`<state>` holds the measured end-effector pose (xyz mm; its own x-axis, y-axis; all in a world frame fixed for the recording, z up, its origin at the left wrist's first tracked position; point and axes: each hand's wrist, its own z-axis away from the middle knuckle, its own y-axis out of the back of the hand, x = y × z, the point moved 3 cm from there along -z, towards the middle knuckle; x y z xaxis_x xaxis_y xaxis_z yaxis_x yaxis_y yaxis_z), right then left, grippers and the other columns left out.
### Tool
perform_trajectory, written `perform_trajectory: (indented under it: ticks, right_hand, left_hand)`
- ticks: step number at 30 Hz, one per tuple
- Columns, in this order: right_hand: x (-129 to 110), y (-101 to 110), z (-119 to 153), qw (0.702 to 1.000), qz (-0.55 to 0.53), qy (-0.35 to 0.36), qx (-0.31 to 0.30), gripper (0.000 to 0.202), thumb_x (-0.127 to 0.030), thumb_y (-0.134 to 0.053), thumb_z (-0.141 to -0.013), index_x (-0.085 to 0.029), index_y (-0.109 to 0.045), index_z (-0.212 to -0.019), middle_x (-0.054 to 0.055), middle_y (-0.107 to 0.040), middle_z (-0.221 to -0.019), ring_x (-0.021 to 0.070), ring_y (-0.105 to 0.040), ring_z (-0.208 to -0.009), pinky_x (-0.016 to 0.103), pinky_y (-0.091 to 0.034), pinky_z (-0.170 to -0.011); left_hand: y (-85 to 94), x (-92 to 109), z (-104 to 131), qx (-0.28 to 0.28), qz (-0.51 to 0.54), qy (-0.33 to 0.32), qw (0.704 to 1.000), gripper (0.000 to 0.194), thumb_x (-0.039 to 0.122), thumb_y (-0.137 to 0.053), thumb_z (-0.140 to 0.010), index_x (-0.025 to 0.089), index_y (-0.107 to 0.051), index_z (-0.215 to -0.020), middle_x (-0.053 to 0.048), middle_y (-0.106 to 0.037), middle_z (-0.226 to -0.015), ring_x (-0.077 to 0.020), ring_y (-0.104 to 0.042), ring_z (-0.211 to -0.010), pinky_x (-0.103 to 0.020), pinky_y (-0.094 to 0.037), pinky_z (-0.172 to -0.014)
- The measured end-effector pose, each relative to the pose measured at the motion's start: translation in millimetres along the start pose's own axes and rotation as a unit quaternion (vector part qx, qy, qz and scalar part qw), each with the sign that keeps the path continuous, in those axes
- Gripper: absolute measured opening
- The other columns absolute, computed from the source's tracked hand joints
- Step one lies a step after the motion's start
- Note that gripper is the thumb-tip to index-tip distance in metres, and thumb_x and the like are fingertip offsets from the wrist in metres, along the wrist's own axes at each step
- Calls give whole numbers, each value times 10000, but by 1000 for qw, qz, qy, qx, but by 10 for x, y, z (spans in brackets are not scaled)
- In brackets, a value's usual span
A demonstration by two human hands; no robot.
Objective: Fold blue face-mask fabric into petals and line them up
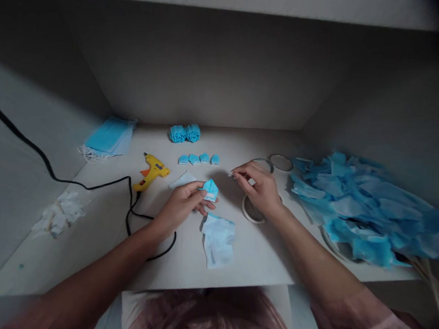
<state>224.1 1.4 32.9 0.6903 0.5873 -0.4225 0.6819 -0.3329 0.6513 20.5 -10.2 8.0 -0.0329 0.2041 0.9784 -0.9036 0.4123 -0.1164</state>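
Between the thumb and fingers of my left hand (182, 202) is a small folded blue fabric petal (212, 185), with a whitish strip across its lower part. My right hand (260, 186), to the right of it, pinches a small white scrap (231, 174) that looks like paper or tape. A roll of tape (248, 213) lies flat under the right hand, partly covered by it. Just below my left fingers rest loose pale blue fabric pieces (219, 240). Several similar folded petals (193, 159) stand in a row beyond the hands.
A yellow glue gun (151, 172) with a black cord (95, 186) lies on the left, near a stack of blue face masks (109, 136). White scraps (62, 212) are at far left. Two blue fabric roses (193, 133) sit at the back. Blue fabric pieces (364, 201) heap up at right.
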Motion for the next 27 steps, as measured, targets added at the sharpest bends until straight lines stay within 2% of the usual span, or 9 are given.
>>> perform_trajectory:
  ticks: [3, 7, 16, 27]
  right_hand:
    - [-238, -10, 40, 995, -44, 83, 25, 115, -158, -564, -895, -203, -669, -914, 44, -680, -792, 180, -610, -778, 322, -462, -741]
    - [-332, -42, 99, 990, -52, 128, 33, 151, -124, -590, -867, -220, -668, -952, 48, -672, -807, 183, -602, -771, 334, -470, -709]
    - [-313, -73, 135, 989, -35, 140, 26, 183, -123, -594, -865, -238, -664, -988, 42, -671, -836, 182, -593, -781, 342, -483, -715]
    - [-312, -113, 152, 990, -1, 143, -1, 163, -139, -583, -877, -227, -680, -973, 49, -672, -821, 181, -591, -769, 332, -478, -698]
  left_hand:
    - [-7, -16, -11, -8, -5, 10, 1000, 222, 316, -585, -828, 140, -610, -961, -66, -718, -825, -179, -701, -739, -246, -510, -587]
    - [-15, -32, -10, -24, -9, 15, 1000, 225, 332, -590, -827, 136, -629, -928, -78, -722, -864, -179, -705, -753, -243, -514, -590]
    - [-9, -77, -15, -43, -18, 15, 999, 215, 342, -584, -840, 143, -652, -883, -75, -727, -848, -167, -699, -734, -243, -517, -596]
    - [-7, -41, -6, -33, -20, 18, 999, 208, 331, -585, -836, 137, -653, -870, -69, -718, -821, -161, -691, -714, -240, -513, -598]
